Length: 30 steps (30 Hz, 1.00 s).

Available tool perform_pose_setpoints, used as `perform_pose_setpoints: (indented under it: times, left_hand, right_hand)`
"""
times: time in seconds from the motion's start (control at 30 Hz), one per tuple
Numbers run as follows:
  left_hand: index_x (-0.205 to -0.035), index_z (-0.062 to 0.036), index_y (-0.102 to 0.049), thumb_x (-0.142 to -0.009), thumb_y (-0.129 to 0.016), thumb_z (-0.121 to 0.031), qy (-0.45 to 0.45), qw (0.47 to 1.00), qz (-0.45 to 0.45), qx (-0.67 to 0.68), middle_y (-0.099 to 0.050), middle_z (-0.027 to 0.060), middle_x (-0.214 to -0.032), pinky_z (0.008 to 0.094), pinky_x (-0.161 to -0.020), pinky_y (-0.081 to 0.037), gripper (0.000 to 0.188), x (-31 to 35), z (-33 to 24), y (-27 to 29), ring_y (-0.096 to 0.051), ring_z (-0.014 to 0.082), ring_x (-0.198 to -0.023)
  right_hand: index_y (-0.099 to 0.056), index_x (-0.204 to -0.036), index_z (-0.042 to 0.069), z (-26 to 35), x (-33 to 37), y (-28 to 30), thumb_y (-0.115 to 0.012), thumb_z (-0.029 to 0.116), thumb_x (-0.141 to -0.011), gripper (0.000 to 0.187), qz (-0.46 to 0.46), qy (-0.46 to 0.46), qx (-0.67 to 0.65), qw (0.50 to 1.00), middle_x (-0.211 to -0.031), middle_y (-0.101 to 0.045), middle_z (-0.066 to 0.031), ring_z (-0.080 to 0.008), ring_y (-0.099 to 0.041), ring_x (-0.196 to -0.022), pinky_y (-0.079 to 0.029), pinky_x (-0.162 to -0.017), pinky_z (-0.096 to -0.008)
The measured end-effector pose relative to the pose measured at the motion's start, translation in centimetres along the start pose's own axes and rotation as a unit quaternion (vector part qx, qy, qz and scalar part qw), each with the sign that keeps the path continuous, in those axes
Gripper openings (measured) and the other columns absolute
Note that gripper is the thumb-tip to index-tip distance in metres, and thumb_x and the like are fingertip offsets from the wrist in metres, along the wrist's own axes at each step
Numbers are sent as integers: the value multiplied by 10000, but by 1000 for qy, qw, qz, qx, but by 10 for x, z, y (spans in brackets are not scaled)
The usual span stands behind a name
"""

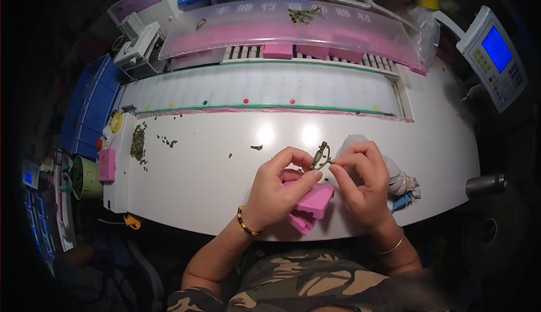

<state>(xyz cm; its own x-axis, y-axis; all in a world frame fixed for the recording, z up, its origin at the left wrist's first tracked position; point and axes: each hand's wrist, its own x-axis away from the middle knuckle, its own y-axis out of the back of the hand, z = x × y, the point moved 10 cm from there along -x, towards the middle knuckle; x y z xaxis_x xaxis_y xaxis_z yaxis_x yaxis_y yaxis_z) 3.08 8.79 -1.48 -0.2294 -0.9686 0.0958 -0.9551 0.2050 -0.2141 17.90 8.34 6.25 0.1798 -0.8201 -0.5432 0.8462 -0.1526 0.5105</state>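
Observation:
In front of my chest, my left hand (273, 188) is closed round a pink rubber mould (316, 200), which has two halves or layers parted at the lower side. Above it a small dark green wax piece (320, 153), with a ridged bar and a curved stem, stands by my left fingertips. With thumb and forefinger my right hand (365, 183) pinches the end of that stem. Just behind my right hand lies a greyish cloth bundle (398, 178). A loose green scrap (257, 147) rests on the white table beyond my left hand.
Green crumbs (137, 143) lie at the left, near a green tub (84, 178) and a blue bin (89, 106). A long white tray (253, 89) crosses the back, beneath a translucent shelf (242, 27) bearing more green pieces (304, 14). A control panel (496, 58) stands at right.

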Motion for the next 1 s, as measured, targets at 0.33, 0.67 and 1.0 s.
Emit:
perform_pose_setpoints:
  times: [0.33,0.67,1.0]
  left_hand:
    - [-1100,34,-584,-922,-669,-87,17,999,10,33,-619,67,-1006,177,-669,-503,232,-8,15,8,-632,49,-765]
    - [-1080,21,-587,-960,-605,-102,34,998,3,45,-666,77,-869,255,-766,-529,173,-8,20,18,-653,122,-813]
    - [-1038,21,-586,-978,-579,-127,31,994,-16,101,-650,79,-871,261,-737,-536,160,-8,18,23,-666,149,-777]
  right_hand:
    - [-653,-860,3,-64,-117,29,-696,86,-829,99,36,59,150,986,-893,-593,-92,-221,-574,-830,-461,-764,-328]
    - [-750,-891,51,-140,-232,-18,-709,243,-829,206,-110,-25,205,972,-935,-655,-119,-276,-614,-905,-484,-831,-381]
    - [-722,-1033,54,-64,-156,18,-687,164,-869,201,-46,42,28,998,-1017,-675,-86,-241,-620,-952,-483,-855,-351]
